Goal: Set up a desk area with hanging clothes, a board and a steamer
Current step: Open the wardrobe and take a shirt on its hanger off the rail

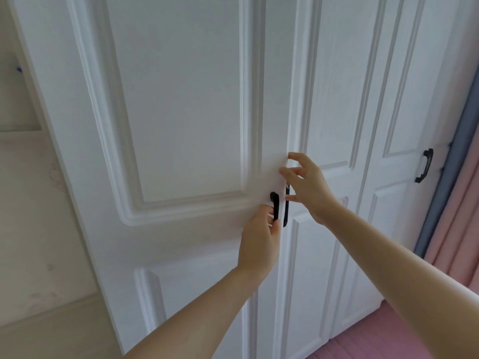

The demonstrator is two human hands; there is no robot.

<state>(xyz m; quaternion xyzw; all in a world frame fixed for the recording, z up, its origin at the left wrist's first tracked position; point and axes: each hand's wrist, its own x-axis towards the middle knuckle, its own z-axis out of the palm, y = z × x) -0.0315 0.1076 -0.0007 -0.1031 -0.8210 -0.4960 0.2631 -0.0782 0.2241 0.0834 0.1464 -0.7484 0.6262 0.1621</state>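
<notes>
1. Left hand (260, 238) up at the white wardrobe's left door (181, 112), fingers curled round its black handle (275, 204).
2. Right hand (307, 185) spread loose at the right door (329, 99) edge, in front of its handle (286, 211), gripping nothing.
3. Pink curtain (461, 229) at far right.

White panelled wardrobe doors (181, 112) carry black handles (275, 204). A pink curtain (458, 229) with a grey-blue edge hangs at right, above pink bedding (383, 338); cream wall (39, 203) at left.
</notes>
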